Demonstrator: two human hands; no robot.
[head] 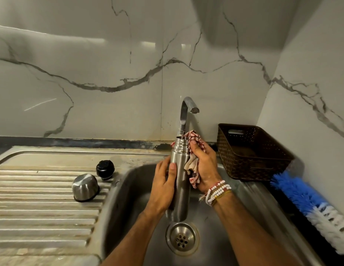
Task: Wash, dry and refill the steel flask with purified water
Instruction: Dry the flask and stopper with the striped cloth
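The steel flask [180, 181] stands upright and uncapped over the sink basin [129, 189]. My left hand [162, 189] grips its body from the left, thumb across the front. My right hand [204, 166] holds a red-and-white checked cloth [194, 148] against the flask's neck and right side. The steel cup lid [84, 187] lies upside down on the ribbed drainboard [38, 204]. The black stopper [105, 169] sits just behind it.
A chrome tap [186, 112] rises behind the flask with no water running. The drain [182, 238] lies below the flask. A brown woven basket [251, 150] stands at the right, and a blue-and-white brush [309, 206] lies beside it.
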